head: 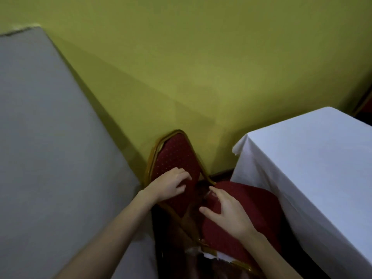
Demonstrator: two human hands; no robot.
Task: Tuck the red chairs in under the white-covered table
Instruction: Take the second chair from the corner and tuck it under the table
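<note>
A red chair with a gold frame stands below me, its dotted backrest [175, 158] upright near the yellow wall and its seat [249, 208] pointing right toward the white-covered table [314, 158]. The seat's far edge lies under the hanging cloth. My left hand [171, 185] rests on the front of the backrest, fingers curled loosely against the fabric. My right hand [227, 212] lies on the seat near the backrest with fingers spread. Neither hand visibly grips the frame.
A grey cloth-covered table [50, 137] fills the left side, its edge close to the chair's back. The yellow wall [201, 67] is right behind the chair. A sliver of another gold-framed chair [364, 103] shows at the far right edge.
</note>
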